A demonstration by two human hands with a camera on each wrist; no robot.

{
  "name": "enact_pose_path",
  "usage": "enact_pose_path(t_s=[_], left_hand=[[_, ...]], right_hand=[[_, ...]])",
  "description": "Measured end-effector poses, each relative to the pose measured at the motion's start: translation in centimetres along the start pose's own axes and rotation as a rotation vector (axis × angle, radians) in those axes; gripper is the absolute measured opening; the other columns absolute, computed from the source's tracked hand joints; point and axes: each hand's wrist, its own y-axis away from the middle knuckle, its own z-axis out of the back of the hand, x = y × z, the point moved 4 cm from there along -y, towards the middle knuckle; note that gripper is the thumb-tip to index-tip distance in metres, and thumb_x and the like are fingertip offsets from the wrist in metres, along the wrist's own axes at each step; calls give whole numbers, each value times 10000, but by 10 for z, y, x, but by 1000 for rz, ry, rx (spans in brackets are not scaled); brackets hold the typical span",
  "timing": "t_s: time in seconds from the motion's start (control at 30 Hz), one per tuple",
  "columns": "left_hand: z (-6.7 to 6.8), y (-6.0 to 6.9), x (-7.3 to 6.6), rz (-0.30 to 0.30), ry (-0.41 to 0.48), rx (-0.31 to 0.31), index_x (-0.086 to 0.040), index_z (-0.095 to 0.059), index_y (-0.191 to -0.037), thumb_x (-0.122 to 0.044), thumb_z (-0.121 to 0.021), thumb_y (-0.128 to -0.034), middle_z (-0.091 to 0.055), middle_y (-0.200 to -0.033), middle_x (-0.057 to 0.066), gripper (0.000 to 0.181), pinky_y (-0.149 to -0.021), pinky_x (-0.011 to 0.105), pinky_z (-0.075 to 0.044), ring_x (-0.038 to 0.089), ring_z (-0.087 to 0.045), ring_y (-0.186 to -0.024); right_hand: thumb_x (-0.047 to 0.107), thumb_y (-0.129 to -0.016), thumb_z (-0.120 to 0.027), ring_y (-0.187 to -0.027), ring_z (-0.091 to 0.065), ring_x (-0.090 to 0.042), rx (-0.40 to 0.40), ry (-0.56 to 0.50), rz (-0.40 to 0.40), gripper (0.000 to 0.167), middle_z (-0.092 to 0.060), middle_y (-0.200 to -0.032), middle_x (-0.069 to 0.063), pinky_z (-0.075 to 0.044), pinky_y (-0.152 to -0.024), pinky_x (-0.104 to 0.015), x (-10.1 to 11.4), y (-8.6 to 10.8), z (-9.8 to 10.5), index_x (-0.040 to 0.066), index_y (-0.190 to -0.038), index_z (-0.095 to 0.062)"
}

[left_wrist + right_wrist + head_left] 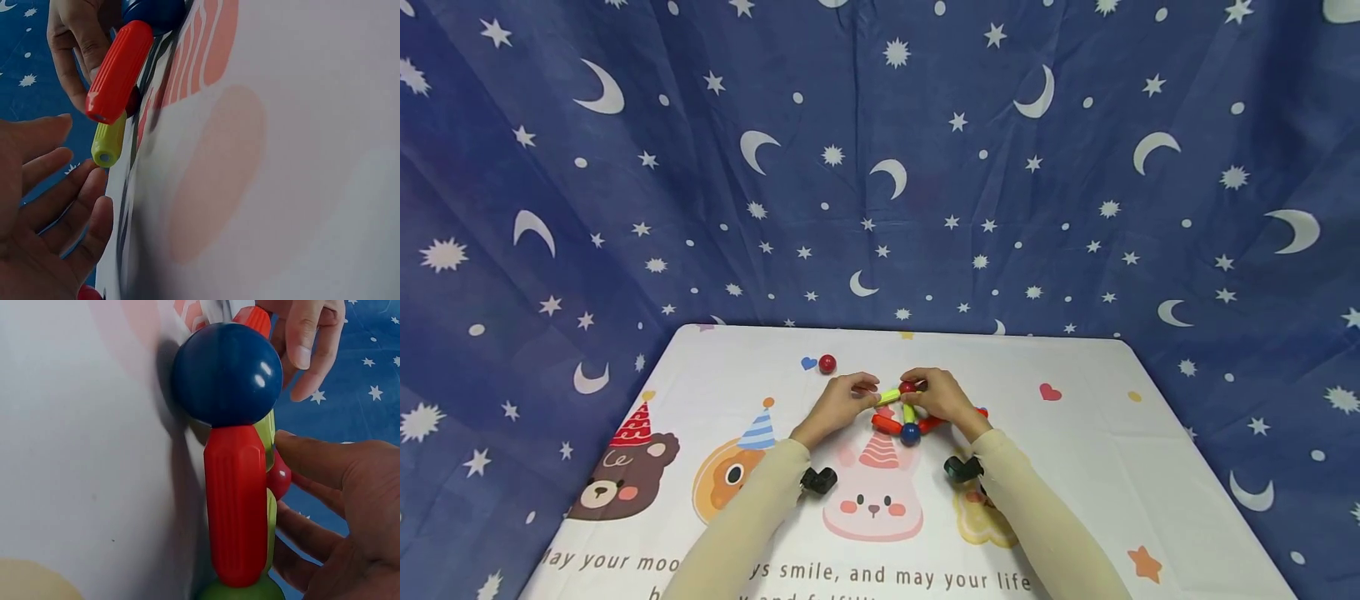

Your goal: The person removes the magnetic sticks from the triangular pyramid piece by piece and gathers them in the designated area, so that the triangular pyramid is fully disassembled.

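Observation:
A toy structure of magnetic-looking rods and balls lies on the table between both hands. Its blue ball (910,434) joins a red rod (886,424) on the left, another red rod (236,506) and a yellow-green rod (909,413) leading to a red ball (907,387). My right hand (942,397) grips that red ball between thumb and fingers. From the ball a second yellow-green rod (888,397) points left. My left hand (842,406) is beside its free end, fingers loosely spread, as the left wrist view shows. A green ball (244,591) sits below the red rod in the right wrist view.
A loose red ball (827,363) lies toward the back of the table, left of the structure. The white tablecloth (1075,450) carries printed animals and lettering. Behind it hangs a blue curtain (820,183) with moons and stars.

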Motion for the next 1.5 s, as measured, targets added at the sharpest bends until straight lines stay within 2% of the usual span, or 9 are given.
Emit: enact_pose_path(t_s=[0.13,0.33,0.6,0.77,1.03,1.2,1.4,1.5], left_hand=[[-7,-1,2,39,1,39,-68,-672,-1198,-202,-732,-888,-735,-1049,48,343,-919,387,-540,199,-688,-1002],[-14,-3,6,43,-14,71,-65,-681,-1186,-170,-760,-859,-724,-1071,62,353,-886,353,-546,175,-678,-970],[-19,-5,1,79,-56,86,-94,-723,-1126,-168,-762,-854,-723,-985,36,284,-833,316,-520,133,-613,-856],[-19,-7,1,73,-83,75,-100,-737,-1111,-148,-736,-875,-726,-982,36,241,-823,316,-506,129,-593,-843],[-18,-10,0,56,-101,87,-105,-735,-1121,-135,-707,-897,-719,-1055,42,227,-902,366,-498,165,-585,-927],[-16,-10,-1,45,-113,94,-111,-736,-1120,-139,-699,-905,-715,-1059,38,220,-937,384,-482,174,-576,-946],[-16,-9,1,29,-136,98,-111,-731,-1130,-141,-670,-927,-703,-1027,42,213,-892,373,-464,170,-556,-913],[-15,-8,3,37,-124,101,-111,-724,-1143,-149,-656,-937,-703,-1059,52,220,-933,395,-468,183,-570,-954]], right_hand=[[223,-853,-771,-963,-647,-208,11,-2,-3,359,-719,-1119,-68,-521,-913,-401,-2,0,-1,142,-1195,-693],[251,-872,-751,-992,-652,-209,15,1,-30,382,-716,-1128,-78,-520,-926,-412,-5,1,-4,129,-1226,-677],[243,-890,-732,-937,-646,-190,15,-1,-16,260,-722,-1100,-58,-529,-835,-340,-8,-1,-4,155,-1134,-722],[250,-897,-723,-942,-636,-186,39,-6,-18,246,-722,-1106,-44,-528,-856,-346,-11,-4,-2,174,-1131,-727],[226,-907,-711,-992,-655,-183,75,-37,23,230,-733,-1083,-42,-508,-957,-413,-10,-2,2,151,-1124,-729],[216,-902,-716,-963,-642,-173,99,-30,26,233,-732,-1055,-35,-503,-953,-422,-11,-1,3,158,-1128,-731],[215,-897,-722,-973,-638,-170,121,-11,42,237,-727,-1065,-25,-499,-959,-430,-13,-2,0,177,-1130,-732],[208,-895,-724,-975,-639,-170,128,-19,44,233,-728,-1064,-20,-497,-962,-424,-14,-3,-1,185,-1126,-735]])
